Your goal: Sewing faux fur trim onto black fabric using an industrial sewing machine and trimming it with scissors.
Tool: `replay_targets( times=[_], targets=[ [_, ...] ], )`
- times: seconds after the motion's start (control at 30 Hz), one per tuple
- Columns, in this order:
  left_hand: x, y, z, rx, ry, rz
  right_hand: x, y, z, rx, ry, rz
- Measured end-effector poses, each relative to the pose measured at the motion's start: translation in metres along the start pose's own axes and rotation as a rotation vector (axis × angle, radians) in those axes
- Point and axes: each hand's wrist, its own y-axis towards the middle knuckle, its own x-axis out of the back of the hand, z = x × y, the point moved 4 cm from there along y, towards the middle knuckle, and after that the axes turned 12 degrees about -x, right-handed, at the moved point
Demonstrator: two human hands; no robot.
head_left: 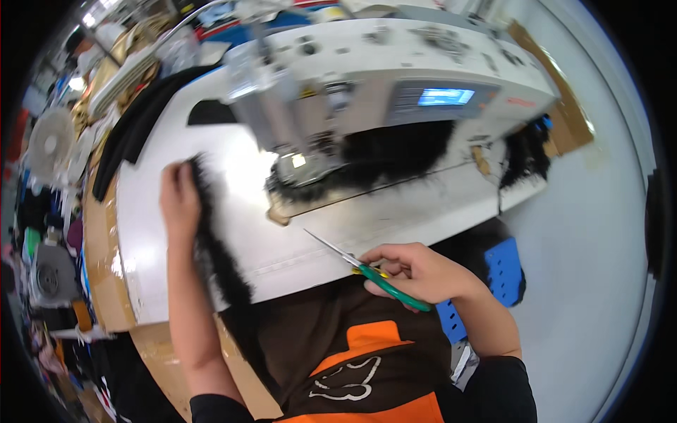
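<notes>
My left hand (180,201) grips the top end of a long black furry strip (224,261), which hangs down over the white worktable's near edge (282,275). My right hand (412,271) holds green-handled scissors (384,282) with silver blades pointing up-left over the tabletop. A white sewing machine (437,42) stands on the table, its small screen lit. Black furry material (391,155) lies under the machine arm and beside the needle area (303,162), where a lamp glows. More black fur (525,166) lies at the machine's right end.
Dark fabric pieces (130,134) lie along the table's left. Cardboard (557,77) stands behind the machine. A blue perforated pedal or panel (501,268) is below right. Cluttered shelves, a fan (53,141) and another person (88,53) are at the left.
</notes>
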Motion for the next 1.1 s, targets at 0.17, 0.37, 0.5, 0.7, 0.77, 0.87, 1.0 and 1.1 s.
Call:
replay_targets(
  times=[0.17,0.37,0.5,0.7,0.77,0.87,1.0,1.1],
  targets=[
    [0.016,-0.050,-0.046,0.106,-0.303,0.131,0.059,-0.083,-0.047,0.057,-0.044,-0.607],
    [0.010,-0.050,-0.182,-0.309,-0.206,0.371,0.110,-0.095,-0.049,0.003,-0.597,-1.124],
    [-0.009,-0.040,-0.250,-0.346,-0.410,0.519,0.136,-0.067,-0.043,0.031,-0.650,-1.085],
    [-0.051,-0.011,-0.322,-0.355,-0.798,0.616,0.141,-0.060,-0.021,0.391,-0.940,-1.331],
    [-0.065,0.005,-0.343,-0.357,-0.848,0.560,0.127,-0.067,-0.012,0.403,-0.607,-1.065],
    [-0.085,0.021,-0.369,-0.266,-0.970,0.569,0.103,-0.075,-0.029,0.247,0.216,-0.295],
    [-0.123,0.005,-0.390,-0.281,-1.203,0.450,0.110,-0.097,-0.048,0.289,0.591,-0.553],
    [-0.160,-0.056,-0.391,-0.276,-1.277,0.614,0.156,-0.127,-0.050,0.441,0.609,-0.992]
  ],
)
